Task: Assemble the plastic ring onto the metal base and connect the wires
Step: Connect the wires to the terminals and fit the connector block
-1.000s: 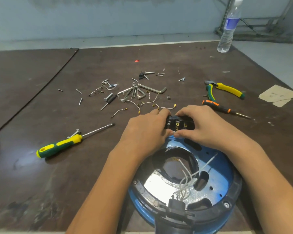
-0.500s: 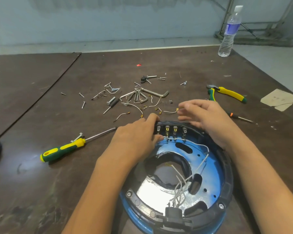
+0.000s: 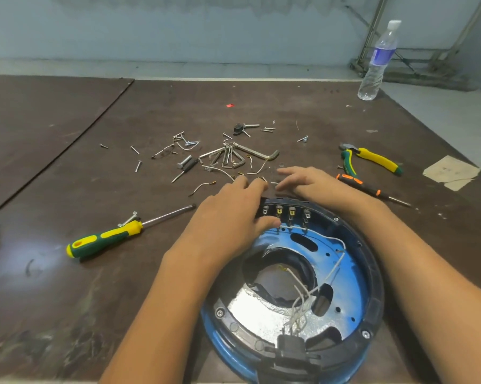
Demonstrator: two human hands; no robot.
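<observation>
The round blue metal base (image 3: pixel 341 275) lies at the near edge of the table, with the black plastic ring (image 3: pixel 375 286) seated around its rim. A terminal block (image 3: pixel 286 213) with several metal tabs sits at the ring's far side. White wires (image 3: pixel 330 273) run from a black plug at the near side up to those tabs. My left hand (image 3: pixel 228 217) grips the ring's far-left rim, fingers over the outside and thumb on the inside by the tabs. My right hand (image 3: pixel 308 181) is beyond the ring, its fingers stretched out low over the table beside a short loose wire (image 3: pixel 274 183).
Hex keys (image 3: pixel 233 157), screws and short wire pieces lie scattered beyond the hands. A yellow-green screwdriver (image 3: pixel 106 239) is at the left. Pliers (image 3: pixel 372 159) and a small orange-black screwdriver (image 3: pixel 366 188) lie right. A water bottle (image 3: pixel 377 59) stands far right, near a paper scrap (image 3: pixel 450 173).
My right hand has lifted off the terminal block and moved forward onto the table by the loose wires, uncovering the tabs. My left hand has stayed on the ring.
</observation>
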